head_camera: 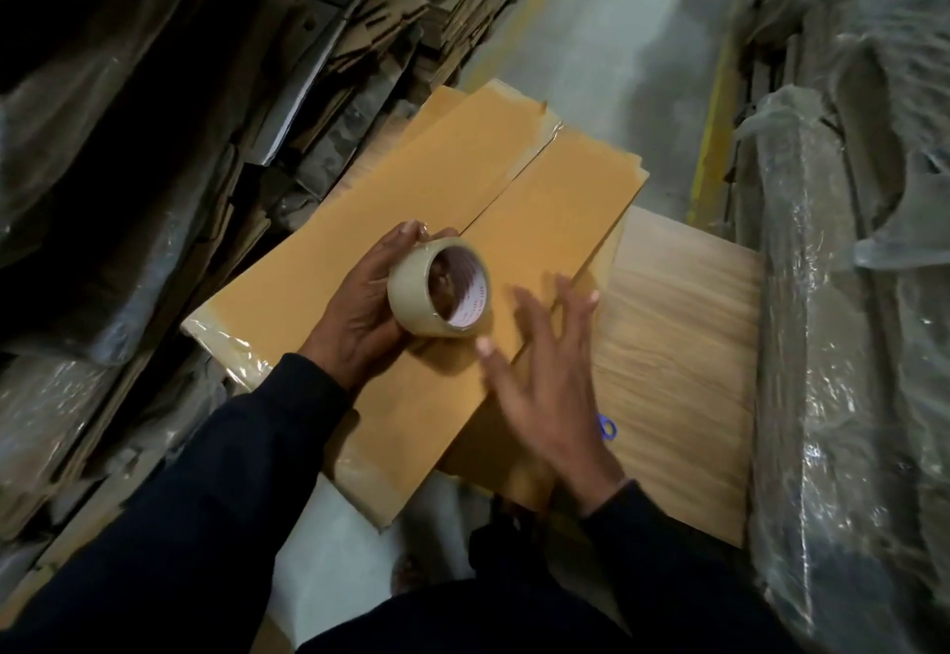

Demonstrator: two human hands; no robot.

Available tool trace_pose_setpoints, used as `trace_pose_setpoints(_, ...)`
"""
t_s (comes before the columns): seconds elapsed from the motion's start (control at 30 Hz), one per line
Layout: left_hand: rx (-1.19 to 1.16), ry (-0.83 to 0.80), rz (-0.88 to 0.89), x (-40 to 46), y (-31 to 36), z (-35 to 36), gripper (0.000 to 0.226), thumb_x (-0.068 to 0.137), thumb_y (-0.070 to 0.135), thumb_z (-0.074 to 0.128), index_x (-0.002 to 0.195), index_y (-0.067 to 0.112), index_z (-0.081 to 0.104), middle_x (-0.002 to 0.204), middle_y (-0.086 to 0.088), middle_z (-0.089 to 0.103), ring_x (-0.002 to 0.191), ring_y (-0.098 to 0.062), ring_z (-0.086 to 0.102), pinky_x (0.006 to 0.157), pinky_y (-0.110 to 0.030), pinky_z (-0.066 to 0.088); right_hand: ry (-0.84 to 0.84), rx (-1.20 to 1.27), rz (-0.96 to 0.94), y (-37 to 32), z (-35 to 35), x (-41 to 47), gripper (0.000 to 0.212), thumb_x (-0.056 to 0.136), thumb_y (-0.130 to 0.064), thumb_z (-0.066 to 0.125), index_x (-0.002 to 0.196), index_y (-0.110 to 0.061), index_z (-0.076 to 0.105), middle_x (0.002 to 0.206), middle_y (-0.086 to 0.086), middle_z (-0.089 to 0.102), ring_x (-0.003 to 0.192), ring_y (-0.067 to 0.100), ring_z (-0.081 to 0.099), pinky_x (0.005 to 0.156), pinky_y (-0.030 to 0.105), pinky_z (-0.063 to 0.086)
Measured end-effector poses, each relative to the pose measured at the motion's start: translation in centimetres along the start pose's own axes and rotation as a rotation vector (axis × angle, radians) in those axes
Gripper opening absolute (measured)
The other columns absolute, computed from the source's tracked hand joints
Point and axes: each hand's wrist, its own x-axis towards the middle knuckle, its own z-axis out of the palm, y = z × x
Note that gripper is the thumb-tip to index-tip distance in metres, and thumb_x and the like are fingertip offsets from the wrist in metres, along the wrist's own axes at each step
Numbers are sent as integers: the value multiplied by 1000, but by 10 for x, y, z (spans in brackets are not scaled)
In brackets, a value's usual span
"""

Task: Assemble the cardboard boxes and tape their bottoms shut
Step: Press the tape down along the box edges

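A brown cardboard box [411, 180] lies bottom-up in front of me, its two long flaps meeting along a centre seam. Clear tape shines on its far end and on its near left corner. My left hand [360, 309] grips a roll of clear tape [439, 293] and holds it just above the box near the seam. My right hand [545, 370] has its fingers straight and spread over the right flap, blurred; I cannot tell whether it touches the cardboard.
A paler flat cardboard sheet [678, 370] lies under the box at the right. A blue scissors handle [606, 428] peeks out beside my right wrist. Stacks of flattened cartons [154, 165] fill the left, plastic-wrapped bundles [863, 293] the right. Grey floor [617, 36] runs ahead.
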Motion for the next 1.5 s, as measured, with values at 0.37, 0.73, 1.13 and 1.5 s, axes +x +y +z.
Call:
trace_pose_setpoints(0.37,183,-57,41,21,-1,47,11,98,25,59,93,15,62,110,-7,73,105,-18,72,99,-34,58,-89,-428,140,48,-24,178,82,99,-80,19,169,-40,3,175,11,-21,155,42,-33,122,77,3)
trace_pose_setpoints(0.73,395,-136,148,64,-9,84,14,101,25,56,95,12,61,110,-14,71,98,-22,69,93,-33,58,-15,-164,86,53,-32,148,63,105,-40,60,163,-30,35,177,10,9,163,40,-6,126,67,2)
trace_pose_setpoints(1.13,425,16,307,171,13,132,17,109,23,56,98,14,65,105,-9,71,101,-27,67,84,-38,55,78,147,-283,25,-78,215,44,95,-55,66,114,-16,72,105,-22,56,111,15,48,91,42,48)
trace_pose_setpoints(1.5,686,49,329,209,38,99,19,95,22,77,106,6,76,96,-6,69,75,-11,52,74,-30,43,-139,415,-44,13,-108,258,33,108,-41,60,98,-12,74,66,4,73,63,13,71,71,30,56)
